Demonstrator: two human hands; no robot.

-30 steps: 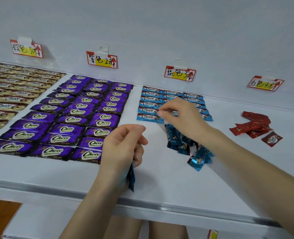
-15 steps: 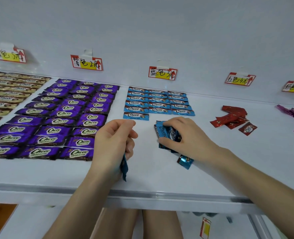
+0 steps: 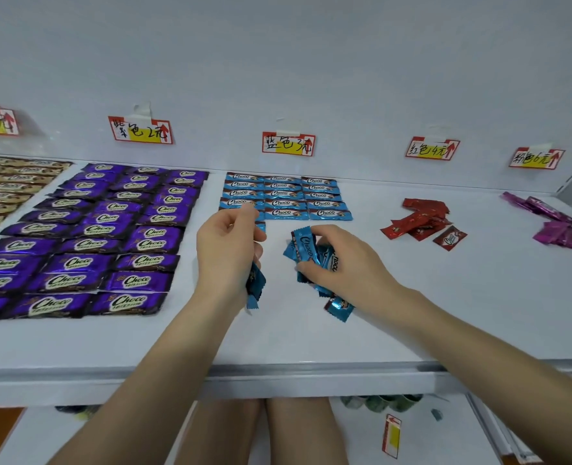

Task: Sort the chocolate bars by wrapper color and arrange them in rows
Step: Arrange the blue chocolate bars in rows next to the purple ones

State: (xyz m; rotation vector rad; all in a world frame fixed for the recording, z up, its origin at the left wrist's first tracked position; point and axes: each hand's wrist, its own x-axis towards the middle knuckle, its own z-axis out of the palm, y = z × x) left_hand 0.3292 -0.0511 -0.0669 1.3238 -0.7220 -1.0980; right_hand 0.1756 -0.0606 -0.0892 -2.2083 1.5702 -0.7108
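Blue-wrapped Choco bars lie in neat rows [image 3: 286,196] at the back middle of the white shelf [image 3: 412,313]. My left hand [image 3: 227,250] holds a blue bar [image 3: 255,286] that hangs below its palm, and its fingertips are at the front left of the blue rows. My right hand [image 3: 341,260] grips a bunch of loose blue bars [image 3: 303,248] lifted on edge. One more blue bar [image 3: 340,307] lies beneath that wrist. Purple bars [image 3: 110,236] fill rows on the left.
Gold bars [image 3: 6,189] lie in rows at the far left. A loose red pile [image 3: 422,219] and a magenta pile [image 3: 553,223] sit to the right. Price tags [image 3: 288,144] hang on the back wall. The shelf's front edge [image 3: 277,374] runs below my forearms.
My right hand came back from the blue rows and closed round the loose blue pile, raising it. My left hand rose toward the rows' front left, still holding its bar. The view shifted right.
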